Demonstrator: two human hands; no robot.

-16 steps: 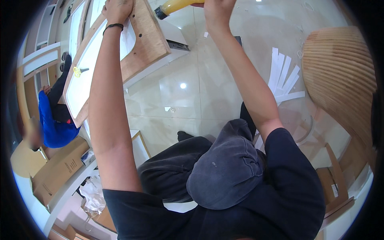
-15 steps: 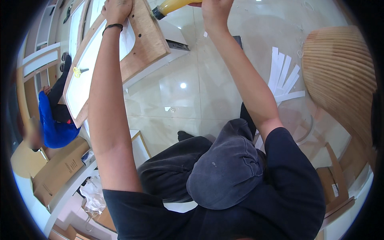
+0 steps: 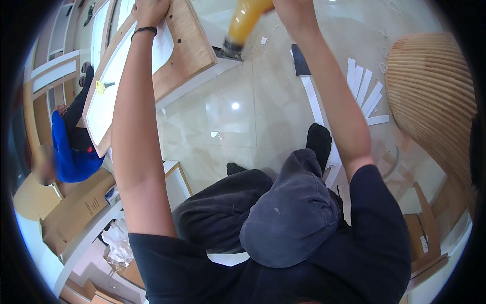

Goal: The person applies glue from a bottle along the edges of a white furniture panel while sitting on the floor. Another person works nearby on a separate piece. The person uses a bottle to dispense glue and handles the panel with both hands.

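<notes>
My left hand rests on a wooden panel with a white inset, at the upper left. The top of the picture cuts off its fingers, so I cannot tell how they are set. My right hand, also partly cut off, grips a yellow, rounded thing with a dark end. Motion blurs it, and its exact kind does not show. It tilts down and left, with its dark end beside the panel's right corner. On the panel's white inset lies a small yellow and dark item.
White strips lie fanned on the tiled floor at right, beside a curved ribbed wooden piece. A dark block is near my right forearm. A person in blue sits at far left, above a cardboard box.
My right hand has moved right, away from the panel. The yellow thing has swung from nearly level to steeply tilted, its dark end lower. My left hand stays on the panel.
</notes>
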